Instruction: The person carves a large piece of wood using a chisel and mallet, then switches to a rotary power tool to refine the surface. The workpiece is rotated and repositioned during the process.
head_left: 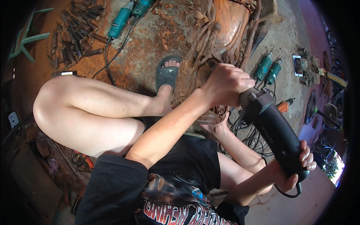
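Note:
A black angle grinder [273,129] slants across the right side, held in both hands. My left hand [228,84] is closed at its front end, by the tool's head; the part inside the fist is hidden. My right hand [296,168] wraps around the rear of the body, close to where the cord comes out. Under the grinder's head and my left hand lies a carved brown wood piece [230,26] with a smooth, shiny surface and rough, root-like edges. The grinder's disc is hidden from view.
Teal die grinders [120,22] lie at the upper left, and more teal tools [264,67] rest right of the wood. A phone [297,65], tangled cables [255,140], an orange tool [285,105] and a pile of dark chisel-like pieces [77,35] surround my sandalled foot [167,75].

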The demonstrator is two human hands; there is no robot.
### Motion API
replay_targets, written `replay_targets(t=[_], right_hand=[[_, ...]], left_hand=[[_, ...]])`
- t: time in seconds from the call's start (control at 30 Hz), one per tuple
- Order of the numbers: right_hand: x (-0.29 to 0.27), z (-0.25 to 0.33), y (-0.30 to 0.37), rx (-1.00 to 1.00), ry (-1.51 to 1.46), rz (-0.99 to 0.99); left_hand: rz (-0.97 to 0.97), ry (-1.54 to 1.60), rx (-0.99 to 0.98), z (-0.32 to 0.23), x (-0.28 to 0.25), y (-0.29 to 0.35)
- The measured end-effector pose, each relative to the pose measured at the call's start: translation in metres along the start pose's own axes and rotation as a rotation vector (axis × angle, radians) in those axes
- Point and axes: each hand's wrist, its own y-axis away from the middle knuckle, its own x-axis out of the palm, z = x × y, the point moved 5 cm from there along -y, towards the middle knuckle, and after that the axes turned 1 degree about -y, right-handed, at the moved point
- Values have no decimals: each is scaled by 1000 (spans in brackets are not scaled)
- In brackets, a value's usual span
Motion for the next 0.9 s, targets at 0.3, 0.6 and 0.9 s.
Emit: replay_targets(t=[0.3,0.6,0.9], right_hand=[[-15,-10,-27,112,-54,-1],[-9,-18,-45,169,-107,30],[-7,-26,-69,242,-142,42]], left_hand=[[16,-6,-81,-5,6,-4],[22,-24,-162,-3,8,-5],[61,-36,-212,-8,4,-12]])
